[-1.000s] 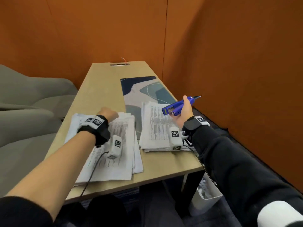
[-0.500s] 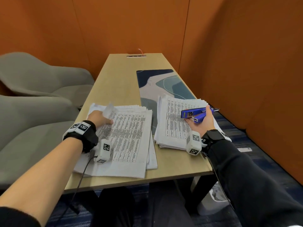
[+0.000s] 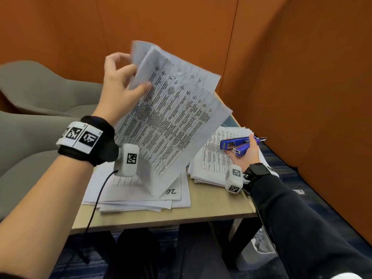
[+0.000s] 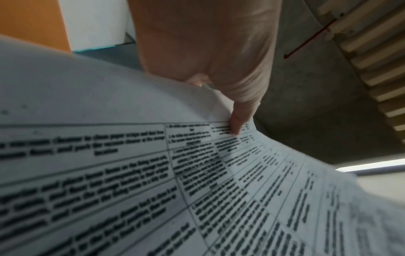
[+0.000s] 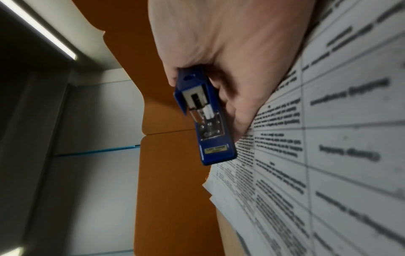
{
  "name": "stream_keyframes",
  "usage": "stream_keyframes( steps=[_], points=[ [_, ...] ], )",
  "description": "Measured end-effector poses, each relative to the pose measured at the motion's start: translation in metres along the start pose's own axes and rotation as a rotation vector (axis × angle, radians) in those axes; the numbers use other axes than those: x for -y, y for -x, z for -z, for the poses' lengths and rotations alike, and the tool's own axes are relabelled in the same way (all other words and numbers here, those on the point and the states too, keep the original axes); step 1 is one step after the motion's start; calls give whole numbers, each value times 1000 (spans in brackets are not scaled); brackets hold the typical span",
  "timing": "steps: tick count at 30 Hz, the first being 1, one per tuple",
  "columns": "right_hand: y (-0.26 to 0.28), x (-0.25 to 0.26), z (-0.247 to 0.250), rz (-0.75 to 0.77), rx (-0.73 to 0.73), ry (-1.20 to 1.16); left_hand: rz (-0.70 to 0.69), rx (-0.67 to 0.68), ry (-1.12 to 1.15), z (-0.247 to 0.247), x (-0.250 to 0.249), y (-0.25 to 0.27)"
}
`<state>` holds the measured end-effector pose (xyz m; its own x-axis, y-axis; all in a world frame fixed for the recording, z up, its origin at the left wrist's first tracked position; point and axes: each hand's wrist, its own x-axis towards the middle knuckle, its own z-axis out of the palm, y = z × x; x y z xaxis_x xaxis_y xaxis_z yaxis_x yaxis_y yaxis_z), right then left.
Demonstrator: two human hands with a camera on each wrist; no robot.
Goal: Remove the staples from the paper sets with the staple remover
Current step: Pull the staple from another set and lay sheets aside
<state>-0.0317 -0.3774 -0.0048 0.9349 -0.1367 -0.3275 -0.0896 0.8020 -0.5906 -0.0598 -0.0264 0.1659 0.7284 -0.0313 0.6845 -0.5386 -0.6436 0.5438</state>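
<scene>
My left hand (image 3: pixel 122 81) pinches the top corner of a printed paper set (image 3: pixel 171 117) and holds it lifted above the left paper pile (image 3: pixel 141 196), its sheets hanging down and fanning. In the left wrist view the thumb (image 4: pixel 238 121) presses on the paper set (image 4: pixel 153 173) near its edge. My right hand (image 3: pixel 246 152) rests on the right paper pile (image 3: pixel 213 158) and grips the blue staple remover (image 3: pixel 235 146), its metal tip pointing right. The right wrist view shows the blue staple remover (image 5: pixel 206 121) in the fingers beside the printed pile (image 5: pixel 328 155). No staple is visible.
The wooden table (image 3: pixel 211 214) ends close to me, with an orange wall (image 3: pixel 302 77) on the right and behind. Grey chairs (image 3: pixel 40 93) stand at the left. A white bin (image 3: pixel 259 246) sits under the table's right corner. A cable (image 3: pixel 96 202) hangs from my left wrist.
My left hand has lifted a paper set up off the left pile by its corner. My right hand has lowered onto the right pile, still holding the staple remover.
</scene>
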Motion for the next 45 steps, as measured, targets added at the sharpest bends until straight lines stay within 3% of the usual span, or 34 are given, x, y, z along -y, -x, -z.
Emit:
stream_keyframes(
  steps=[6, 8, 11, 14, 19, 21, 24, 28, 31, 34, 37, 39, 43, 45],
  points=[
    [22, 10, -13, -4, -80, 105, -74, 48, 98, -11, -72, -8],
    [29, 23, -9, 17, -63, 145, -161, -1, 121, -5, -93, -6],
    [49, 41, -7, 47, -61, 193, -246, -69, 375, -4, -110, -1],
    [61, 59, 2, 91, -45, 227, -232, -215, 477, -13, -119, 9],
    [72, 78, 14, 250, -47, 378, -240, -264, 466, -27, -140, 30],
    [68, 82, 20, 266, -130, 399, -178, -208, 385, -43, -136, 33],
    [69, 83, 20, 227, -203, 385, 61, -69, 242, -88, -111, 47],
    [61, 83, 21, 157, -192, 325, 470, 290, 197, -149, -57, 82],
    [68, 88, 3, 209, -137, 415, 605, 493, 29, -170, -19, 90],
    [63, 99, -13, 284, -70, 544, 622, 457, -214, -171, -3, 80],
    [67, 98, -31, 257, 13, 747, 559, 483, -168, -166, 3, 61],
    [68, 85, -41, 194, 120, 975, 524, 584, -93, -165, 6, 49],
    [65, 47, -46, 70, 229, 1449, 395, 856, -238, -166, 5, 38],
    [62, 31, -48, 71, 297, 1715, 386, 925, -287, -169, 6, 37]
  ],
)
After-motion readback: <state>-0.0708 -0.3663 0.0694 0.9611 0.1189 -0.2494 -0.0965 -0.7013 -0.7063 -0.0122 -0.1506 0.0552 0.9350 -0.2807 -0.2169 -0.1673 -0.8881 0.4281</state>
